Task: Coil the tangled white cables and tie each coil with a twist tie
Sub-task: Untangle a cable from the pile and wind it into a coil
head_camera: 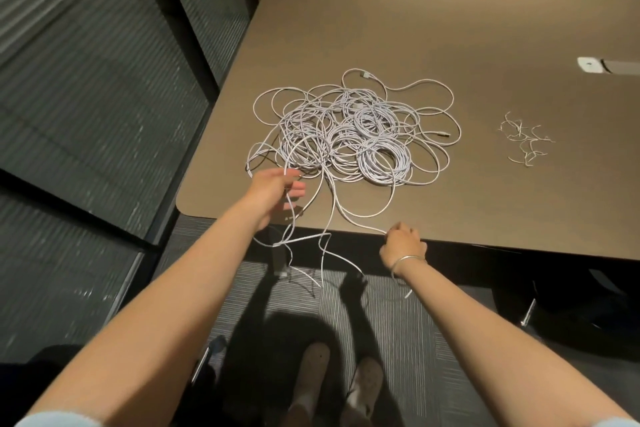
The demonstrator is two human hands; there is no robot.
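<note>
A big tangle of white cables [349, 132] lies on the brown table [450, 28], near its front left corner. Several strands trail over the front edge and hang toward the floor. My left hand [277, 189] is at the tangle's near left side and holds a strand that loops down off the table. My right hand [403, 243] sits at the front edge, fingers curled, pinching another strand that runs back into the tangle. A small heap of white twist ties [524, 139] lies to the right of the tangle.
A white and grey outlet cover [604, 65] is set into the table at the far right. Dark ribbed wall panels stand to the left. Below the table edge are striped carpet and my shoes. Chair backs show past the far edge.
</note>
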